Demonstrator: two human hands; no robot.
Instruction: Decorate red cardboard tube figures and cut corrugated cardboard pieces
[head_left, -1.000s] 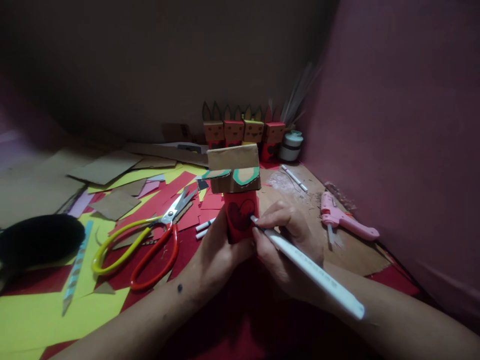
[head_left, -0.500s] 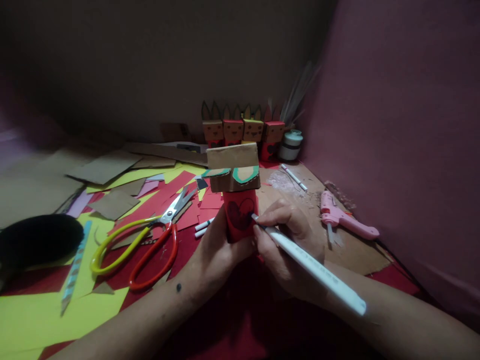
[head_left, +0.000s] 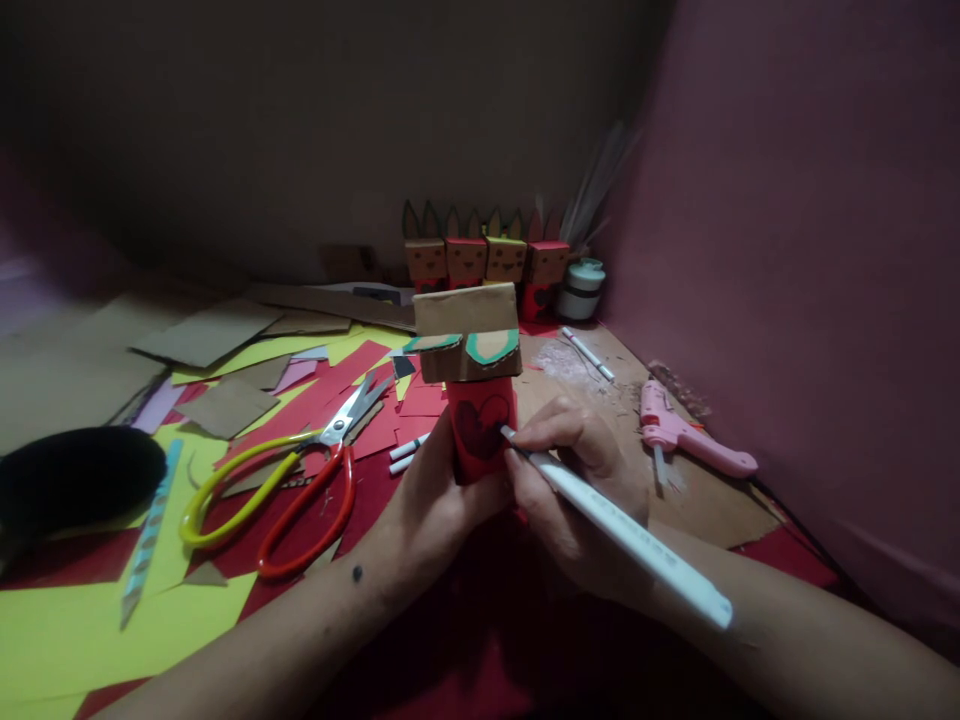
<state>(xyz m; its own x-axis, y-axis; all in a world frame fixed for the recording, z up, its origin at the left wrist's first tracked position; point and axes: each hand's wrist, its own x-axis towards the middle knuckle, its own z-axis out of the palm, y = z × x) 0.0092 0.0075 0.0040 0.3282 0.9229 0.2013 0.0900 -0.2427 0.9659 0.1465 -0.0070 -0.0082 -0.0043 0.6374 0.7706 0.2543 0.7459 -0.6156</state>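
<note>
My left hand (head_left: 442, 490) is wrapped round the lower part of a cardboard figure (head_left: 466, 355), holding it upright. The figure has a brown box head, two ear flaps edged in green and a red body with a dark heart (head_left: 480, 425), whose right part is still red inside a dark outline. A white marker (head_left: 630, 535) is pinched in my right hand (head_left: 574, 470), its tip against the right side of the heart. To the left of my left hand lie open scissors (head_left: 337, 430) with one yellow and one red handle.
Several similar figures (head_left: 466, 262) stand in a row at the back, beside a pale jar (head_left: 583, 290). A pink glue gun (head_left: 686, 430) lies at the right, another marker (head_left: 587, 354) behind my right hand. Paper and cardboard scraps (head_left: 229, 405), a pencil (head_left: 152, 530) and a black round object (head_left: 79, 480) fill the left.
The marker's tip has shifted very slightly along the right part of the heart. Both hands and the figure stay in nearly the same place.
</note>
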